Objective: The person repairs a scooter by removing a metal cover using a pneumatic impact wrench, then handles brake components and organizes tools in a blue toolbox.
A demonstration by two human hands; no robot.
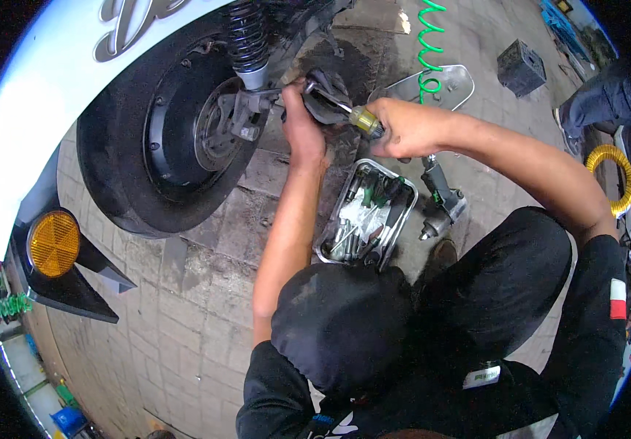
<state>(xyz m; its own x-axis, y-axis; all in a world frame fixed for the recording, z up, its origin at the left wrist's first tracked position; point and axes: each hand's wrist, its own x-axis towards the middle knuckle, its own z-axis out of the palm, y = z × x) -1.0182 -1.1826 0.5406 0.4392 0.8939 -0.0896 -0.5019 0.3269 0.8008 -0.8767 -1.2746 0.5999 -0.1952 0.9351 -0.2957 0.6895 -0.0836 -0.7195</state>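
Observation:
My left hand (303,126) is closed round a dark, grimy part (332,91) beside the wheel; its exact kind I cannot make out. My right hand (409,127) grips a screwdriver by its yellow handle (363,119). The metal shaft points left, with its tip at the dark part near my left thumb. Just left of my hands are a black scooter wheel (156,132) with its hub and a shock absorber with a black coil spring (247,35). My fingers partly hide the dark part.
Below my hands a metal tray (320,249) holds several tools. Right of it lies an air impact wrench (443,201); a green coiled hose (431,51) hangs above. Farther right are a black box (521,67), a person's leg (604,99) and a yellow coiled hose (626,175).

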